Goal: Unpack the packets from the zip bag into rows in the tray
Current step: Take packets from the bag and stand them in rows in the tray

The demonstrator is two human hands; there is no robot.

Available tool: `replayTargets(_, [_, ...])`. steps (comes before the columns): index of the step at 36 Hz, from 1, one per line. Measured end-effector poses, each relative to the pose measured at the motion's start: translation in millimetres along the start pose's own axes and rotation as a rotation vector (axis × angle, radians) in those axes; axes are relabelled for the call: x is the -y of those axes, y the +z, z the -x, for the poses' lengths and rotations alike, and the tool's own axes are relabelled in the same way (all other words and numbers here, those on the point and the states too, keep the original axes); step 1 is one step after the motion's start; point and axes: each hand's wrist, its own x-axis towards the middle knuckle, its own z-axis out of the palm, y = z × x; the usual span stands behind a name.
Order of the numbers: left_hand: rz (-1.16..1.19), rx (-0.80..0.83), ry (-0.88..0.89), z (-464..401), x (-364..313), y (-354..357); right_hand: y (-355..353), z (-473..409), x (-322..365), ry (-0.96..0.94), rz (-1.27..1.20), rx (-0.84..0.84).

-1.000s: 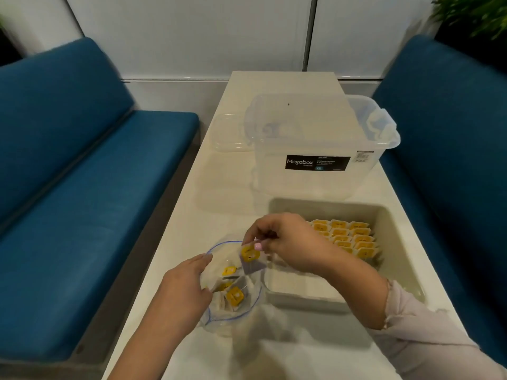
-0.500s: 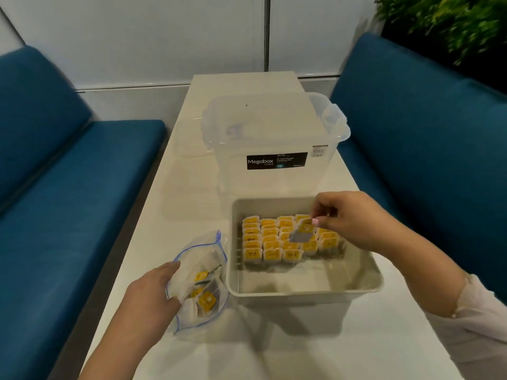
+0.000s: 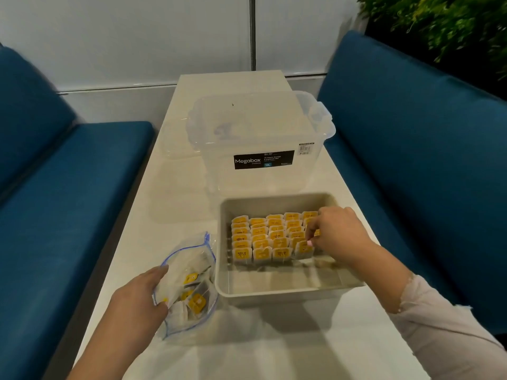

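Observation:
A clear zip bag [image 3: 189, 286] with a blue seal lies open on the white table, left of the grey tray [image 3: 277, 289]. Several yellow-labelled packets remain inside the bag. My left hand [image 3: 138, 297] holds the bag's left edge, thumb and fingers around its mouth. In the tray, yellow packets [image 3: 263, 237] stand in several neat rows. My right hand [image 3: 333, 231] reaches into the tray's right side and pinches a packet [image 3: 304, 249] at the near right end of the rows.
A clear Megabox storage box [image 3: 260, 141] stands behind the tray, with its clear lid [image 3: 172, 149] lying to its left. Blue sofa seats [image 3: 68, 187] flank the narrow table. A plant [image 3: 439, 26] is at the top right.
My right hand carried a packet from the bag across to the tray and lowered it into the near right end of the rows. My left hand stayed on the bag.

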Motion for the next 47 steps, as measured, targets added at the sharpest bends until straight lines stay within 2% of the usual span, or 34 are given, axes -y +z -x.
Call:
replayTargets(24, [0.071, -0.001, 0.031, -6, 6, 3, 9, -1, 5, 0.094, -0.068, -0.018])
replayTargets(28, [0.113, -0.029, 0.032, -7, 7, 6, -9, 1, 20, 0.071, -0.219, -0.034])
replayTargets(33, [0.122, -0.055, 0.037, -5, 12, 7, -26, 4, 68, -0.074, -0.426, -0.016])
replayTargets(38, [0.133, -0.058, 0.049, -2, 11, 7, -26, 3, 130, -0.343, -0.387, 0.072])
replayTargets(41, [0.138, -0.070, 0.071, 0, 10, 6, -14, 0, 165, -0.562, -0.249, 0.099])
replayTargets(44, [0.141, -0.072, 0.082, 1, 8, 6, 4, 0, 191, -0.760, 0.000, 0.087])
replayTargets(47, [0.141, -0.072, 0.088, -1, 9, 7, 18, 0, 207, -0.843, 0.201, 0.116])
